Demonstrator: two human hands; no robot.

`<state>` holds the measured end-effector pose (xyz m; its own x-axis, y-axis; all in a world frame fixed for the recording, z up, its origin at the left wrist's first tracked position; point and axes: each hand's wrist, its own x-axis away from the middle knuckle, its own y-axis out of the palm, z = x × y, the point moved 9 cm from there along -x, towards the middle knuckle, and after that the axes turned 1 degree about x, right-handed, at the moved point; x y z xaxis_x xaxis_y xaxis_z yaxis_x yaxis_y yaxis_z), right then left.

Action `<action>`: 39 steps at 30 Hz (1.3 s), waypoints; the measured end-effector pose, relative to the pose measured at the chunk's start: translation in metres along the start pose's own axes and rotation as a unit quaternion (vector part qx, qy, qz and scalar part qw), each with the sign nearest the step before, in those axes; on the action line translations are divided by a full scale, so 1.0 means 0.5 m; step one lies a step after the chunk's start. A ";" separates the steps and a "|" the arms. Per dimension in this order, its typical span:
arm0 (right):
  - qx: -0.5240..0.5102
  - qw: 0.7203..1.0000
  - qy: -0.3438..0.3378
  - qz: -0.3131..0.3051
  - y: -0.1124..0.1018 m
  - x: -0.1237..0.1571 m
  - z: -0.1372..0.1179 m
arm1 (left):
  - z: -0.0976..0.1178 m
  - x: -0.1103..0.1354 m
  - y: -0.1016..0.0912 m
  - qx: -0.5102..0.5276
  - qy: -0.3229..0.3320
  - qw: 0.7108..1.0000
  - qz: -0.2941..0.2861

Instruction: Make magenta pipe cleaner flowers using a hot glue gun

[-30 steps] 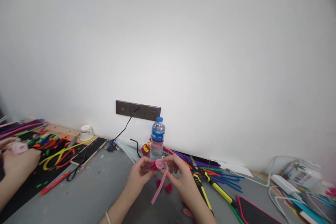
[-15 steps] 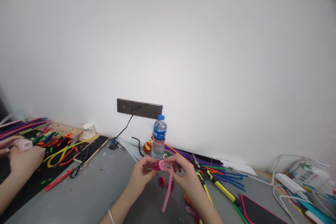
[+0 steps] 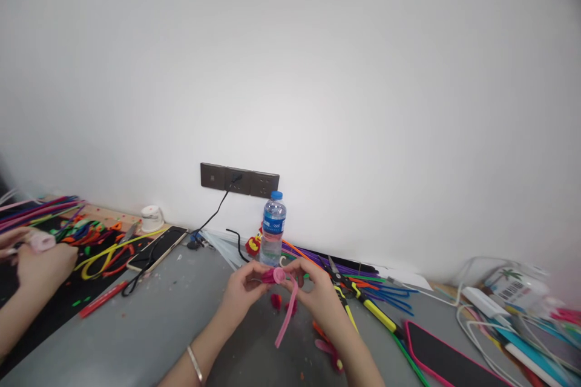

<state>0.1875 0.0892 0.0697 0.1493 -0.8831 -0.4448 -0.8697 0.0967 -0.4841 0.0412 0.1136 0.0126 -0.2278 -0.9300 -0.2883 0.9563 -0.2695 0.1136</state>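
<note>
My left hand (image 3: 240, 295) and my right hand (image 3: 315, 294) meet over the grey table (image 3: 149, 326), both pinching a pink pipe cleaner (image 3: 285, 308). Its upper end is rolled into a small coil (image 3: 278, 276) between my fingertips, beside a darker magenta bit. The loose tail hangs down toward the table. Small red fuzzy pieces (image 3: 276, 300) lie just below my hands. A water bottle (image 3: 273, 228) with a blue cap stands right behind them.
Another person's hands (image 3: 34, 257) at the left hold a pale pink roll above a heap of coloured pipe cleaners (image 3: 97, 242). A phone (image 3: 157, 248) lies left, yellow-handled cutters (image 3: 358, 302) and more pipe cleaners right, plus a pink-edged phone (image 3: 436, 358) and cables. A wall socket (image 3: 239, 179) sits behind.
The pink tail has swung from slanting left to hanging more steeply down. My hands stay together on the coil, and the view has shifted slightly.
</note>
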 end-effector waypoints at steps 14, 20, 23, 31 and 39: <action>-0.004 1.000 -0.004 0.009 0.004 0.003 0.008 | 0.001 0.000 -0.003 -0.033 0.004 0.999 0.001; -0.005 1.000 0.013 0.026 -0.008 0.003 0.003 | 0.003 -0.002 -0.011 -0.050 0.001 0.999 0.016; 0.003 1.000 -0.004 0.026 -0.017 0.003 -0.012 | 0.005 -0.003 -0.014 -0.046 -0.008 0.999 0.023; -0.013 0.999 0.007 0.030 -0.021 0.002 -0.009 | 0.002 -0.002 -0.025 -0.042 -0.024 0.997 0.059; -0.167 0.974 0.120 -0.101 0.038 0.024 0.025 | 0.044 0.010 -0.036 -0.177 0.050 0.980 0.075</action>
<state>0.1786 0.0864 0.0457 0.2537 -0.9542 -0.1583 -0.9443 -0.2089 -0.2543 0.0191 0.1084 0.0302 -0.0776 -0.9187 -0.3873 0.9855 -0.0118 -0.1693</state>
